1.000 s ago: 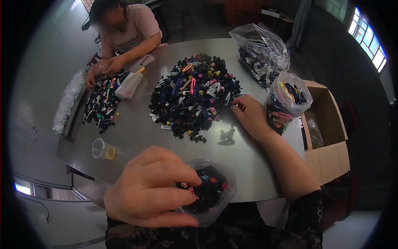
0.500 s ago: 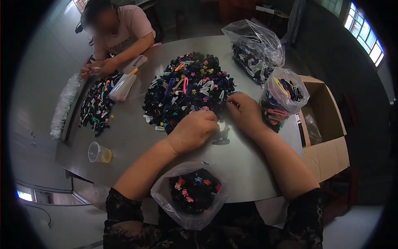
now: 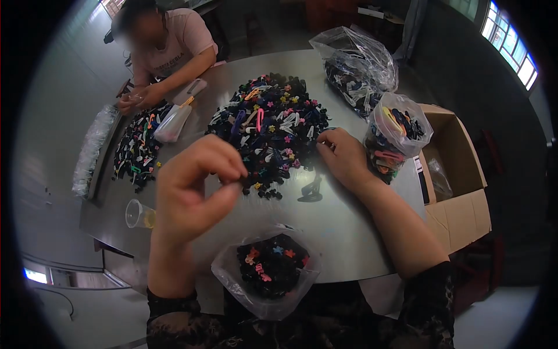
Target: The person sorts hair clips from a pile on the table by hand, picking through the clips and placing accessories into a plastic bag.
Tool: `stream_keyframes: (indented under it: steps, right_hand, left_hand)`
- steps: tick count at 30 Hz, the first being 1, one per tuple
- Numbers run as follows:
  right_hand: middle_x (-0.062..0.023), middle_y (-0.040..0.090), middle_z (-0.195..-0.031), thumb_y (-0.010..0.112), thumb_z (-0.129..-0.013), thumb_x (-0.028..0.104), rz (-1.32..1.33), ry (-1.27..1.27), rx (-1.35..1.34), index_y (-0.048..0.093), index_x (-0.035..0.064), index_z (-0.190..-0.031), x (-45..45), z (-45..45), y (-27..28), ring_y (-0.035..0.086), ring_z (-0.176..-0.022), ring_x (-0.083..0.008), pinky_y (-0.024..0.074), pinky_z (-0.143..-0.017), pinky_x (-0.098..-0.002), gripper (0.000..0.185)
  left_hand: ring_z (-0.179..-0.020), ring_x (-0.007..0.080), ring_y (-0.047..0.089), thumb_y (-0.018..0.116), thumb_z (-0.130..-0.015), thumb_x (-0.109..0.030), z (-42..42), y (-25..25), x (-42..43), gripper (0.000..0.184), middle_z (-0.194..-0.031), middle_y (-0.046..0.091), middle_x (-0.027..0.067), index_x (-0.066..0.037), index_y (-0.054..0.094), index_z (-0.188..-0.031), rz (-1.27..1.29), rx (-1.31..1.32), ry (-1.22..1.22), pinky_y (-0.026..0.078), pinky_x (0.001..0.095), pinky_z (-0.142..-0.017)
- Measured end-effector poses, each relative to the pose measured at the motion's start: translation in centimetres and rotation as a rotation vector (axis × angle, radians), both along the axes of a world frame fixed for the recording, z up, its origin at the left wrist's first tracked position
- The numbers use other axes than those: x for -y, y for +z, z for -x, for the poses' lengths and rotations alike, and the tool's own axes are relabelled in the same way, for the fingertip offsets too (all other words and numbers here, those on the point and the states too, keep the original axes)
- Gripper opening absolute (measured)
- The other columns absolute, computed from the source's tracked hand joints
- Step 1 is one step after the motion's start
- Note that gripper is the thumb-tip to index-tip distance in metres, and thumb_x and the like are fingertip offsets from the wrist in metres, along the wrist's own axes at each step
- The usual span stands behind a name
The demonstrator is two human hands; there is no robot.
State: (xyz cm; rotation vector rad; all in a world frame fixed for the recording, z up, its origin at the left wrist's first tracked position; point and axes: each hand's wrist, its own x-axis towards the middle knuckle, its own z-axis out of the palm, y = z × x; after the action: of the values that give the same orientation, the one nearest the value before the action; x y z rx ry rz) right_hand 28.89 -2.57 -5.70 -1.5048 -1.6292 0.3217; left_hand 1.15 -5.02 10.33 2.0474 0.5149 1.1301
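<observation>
A big pile of hair clips (image 3: 273,125), mostly black with coloured flower and snap clips among them, lies on the metal table. My left hand (image 3: 200,186) is raised left of the pile's near edge, thumb and forefinger pinched; a tiny dark speck shows at the fingertips, too small to name. Resting by the pile's right edge, my right hand (image 3: 344,156) has its fingers curled inward, and what they hold is hidden. Between the hands a few dark snap clips (image 3: 311,191) lie apart from the pile. Nearest me stands an open plastic bag (image 3: 224,270) of black and coloured flower clips.
Across the table a person (image 3: 174,52) handles something clear beside a smaller clip pile (image 3: 136,148). A plastic cup (image 3: 136,214) stands at left. On the right are two clip-filled bags (image 3: 354,75) and a cardboard box (image 3: 459,215).
My left hand has lifted off the pile's near edge and moved left, towards me. My right hand has stayed almost still.
</observation>
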Motion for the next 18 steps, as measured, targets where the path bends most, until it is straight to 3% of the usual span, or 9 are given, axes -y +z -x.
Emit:
stream_keyframes:
  steps: [5,7,9,11,12,13,15,16,18]
  right_hand:
    - [-0.0115,0.065,-0.094,0.070,-0.089,0.012,0.017,0.019,-0.030,0.069,0.0049,-0.102,0.3,0.1,0.6,0.065,-0.082,-0.0265,0.0511,-0.074,-0.0354,0.014]
    - [-0.0117,0.065,-0.094,0.070,-0.089,0.012,0.010,0.027,-0.010,0.069,0.0046,-0.102,0.2,0.0,0.6,0.065,-0.082,-0.0262,0.0512,-0.075,-0.0353,0.015]
    - [-0.0118,0.064,-0.094,0.070,-0.090,0.013,0.035,0.028,-0.022,0.069,0.0047,-0.103,0.2,-0.1,0.5,0.065,-0.081,-0.0256,0.0510,-0.074,-0.0349,0.016]
    - [-0.0117,0.064,-0.094,0.070,-0.089,0.013,0.032,0.025,-0.011,0.069,0.0047,-0.104,0.1,-0.1,0.4,0.064,-0.080,-0.0252,0.0509,-0.074,-0.0346,0.017]
    - [-0.0116,0.064,-0.093,0.070,-0.089,0.013,0.030,0.019,0.000,0.069,0.0047,-0.104,0.1,-0.1,0.4,0.064,-0.079,-0.0247,0.0509,-0.074,-0.0344,0.017]
    - [-0.0116,0.064,-0.093,0.070,-0.089,0.013,0.029,0.022,0.002,0.069,0.0047,-0.104,0.1,-0.1,0.4,0.064,-0.079,-0.0247,0.0509,-0.074,-0.0344,0.017]
    - [-0.0101,0.063,-0.090,0.073,-0.088,0.014,0.040,0.002,0.006,0.069,0.0043,-0.106,0.0,-0.1,0.3,0.062,-0.077,-0.0226,0.0507,-0.074,-0.0339,0.022]
    - [-0.0101,0.063,-0.090,0.073,-0.088,0.014,0.041,0.006,0.008,0.069,0.0043,-0.106,0.0,-0.1,0.5,0.062,-0.077,-0.0226,0.0507,-0.074,-0.0339,0.022]
    - [-0.0094,0.062,-0.097,0.077,-0.084,0.017,0.127,0.094,-0.035,0.068,0.0049,-0.115,0.4,-0.1,1.7,0.060,-0.078,-0.0205,0.0506,-0.074,-0.0328,0.035]
  left_hand:
    - [-0.076,0.0229,0.064,0.072,-0.067,0.005,1.1,3.2,4.7,0.020,-0.094,0.068,0.0095,-0.003,0.066,-0.084,-0.222,-0.126,-0.133,0.049,0.0329,-0.064]
    - [-0.079,0.0229,0.064,0.075,-0.068,0.002,0.5,3.4,5.1,0.022,-0.094,0.068,0.0088,-0.003,0.068,-0.088,-0.320,-0.379,-0.179,0.049,0.0331,-0.066]
    - [-0.080,0.0236,0.064,0.077,-0.070,-0.003,0.9,2.8,4.7,0.022,-0.093,0.067,0.0096,-0.003,0.068,-0.090,-0.300,-0.379,-0.108,0.050,0.0339,-0.069]
    - [-0.082,0.0248,0.064,0.077,-0.076,-0.007,2.1,0.3,3.2,0.020,-0.092,0.066,0.0107,-0.002,0.069,-0.093,-0.205,-0.281,0.236,0.051,0.0361,-0.071]
    - [-0.087,0.0271,0.064,0.078,-0.081,-0.013,3.3,-1.6,2.2,0.033,-0.103,0.062,0.0132,-0.001,0.066,-0.109,-0.042,-0.368,0.291,0.052,0.0370,-0.074]
    - [-0.087,0.0271,0.064,0.078,-0.081,-0.013,3.3,-3.4,1.6,0.033,-0.103,0.062,0.0132,-0.001,0.066,-0.109,-0.042,-0.366,0.294,0.052,0.0370,-0.074]
    - [-0.095,0.0319,0.064,0.082,-0.080,-0.020,2.9,-6.6,0.6,0.056,-0.121,0.053,0.0145,-0.001,0.058,-0.127,0.130,-0.651,0.464,0.053,0.0396,-0.081]
    - [-0.095,0.0319,0.064,0.082,-0.080,-0.020,2.7,-7.8,0.2,0.056,-0.121,0.053,0.0145,-0.001,0.058,-0.127,0.133,-0.649,0.468,0.053,0.0396,-0.081]
    - [-0.104,0.0377,0.062,0.085,-0.077,-0.025,2.1,-9.6,-0.4,0.074,-0.130,0.046,0.0171,-0.002,0.049,-0.137,0.163,-0.800,0.473,0.054,0.0428,-0.089]
